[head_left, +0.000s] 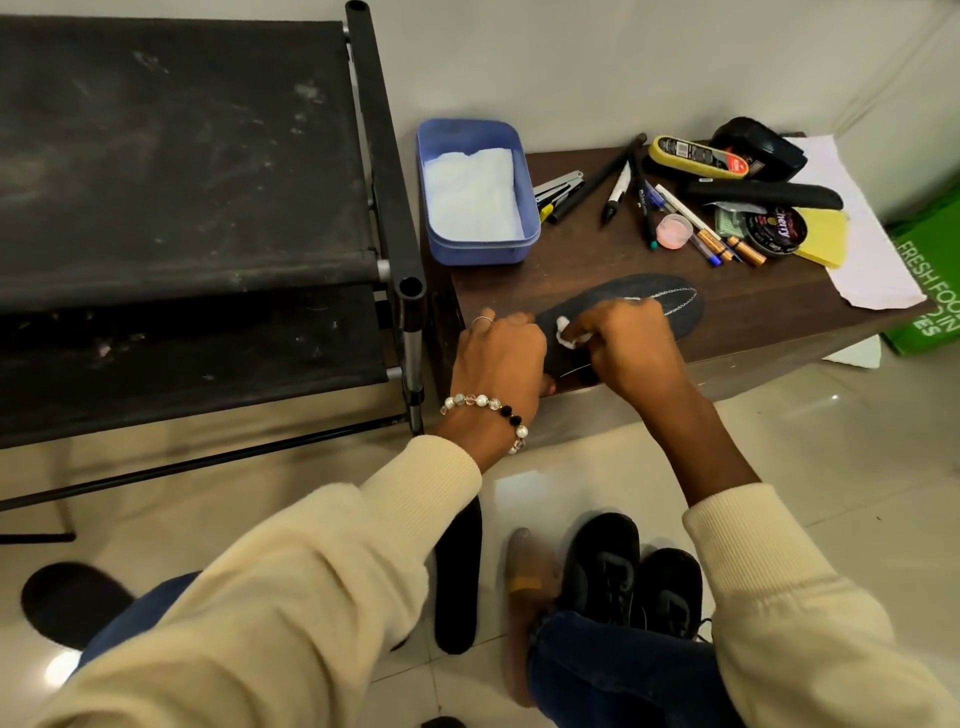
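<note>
A dark grey flat insole (644, 301) lies lengthwise along the near edge of the low brown wooden table (571, 260), its rounded toe toward the table's right part and its heel end at the table's near left corner. The left hand (501, 358), with a bracelet of white and black beads (485, 405) at its wrist, grips that heel end, its fingers curled over the top and the thumb tucked under at the table's edge. The right hand (631, 345) sits on the middle of the insole, its fingertips closed in a pinch on a small white crumpled wad (566, 332) that presses against the insole's surface. At the table's far left corner stands a blue rectangular plastic box (483, 249) with white folded tissue (472, 192) in it. Across the far side of the table lie several pens and markers (618, 187), a round black tin of shoe polish (775, 228) and a yellow flat sponge (823, 236). On the pale floor tiles in front of the table rest a pair of black laced shoes (634, 577) and a second black insole (457, 577). A black fabric-shelved metal rack (182, 208) stands just left of the table.
</note>
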